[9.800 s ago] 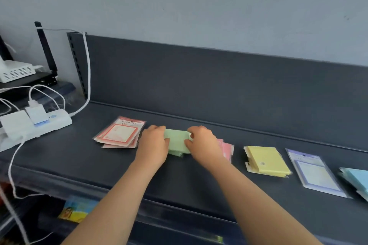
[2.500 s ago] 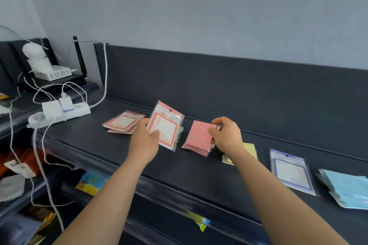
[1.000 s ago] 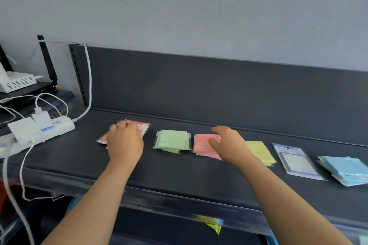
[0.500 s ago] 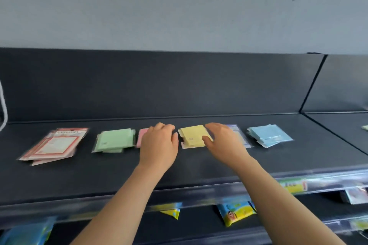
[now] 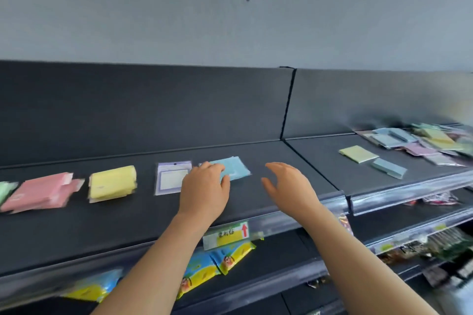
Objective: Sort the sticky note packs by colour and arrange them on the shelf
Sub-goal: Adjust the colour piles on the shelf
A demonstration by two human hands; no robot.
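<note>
Dark shelf (image 5: 128,225): left hand (image 5: 204,192) over blue packs (image 5: 236,168); right hand (image 5: 289,186) spread beside.

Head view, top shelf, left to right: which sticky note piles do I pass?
Green pack edge → pink paper pile → yellow paper pile → purple-bordered clear pack → light blue pile → single yellow pad → single grey-blue pad → mixed unsorted heap reaching the right edge.

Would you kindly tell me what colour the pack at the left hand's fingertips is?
The pack is light blue, shown in the head view.
</note>
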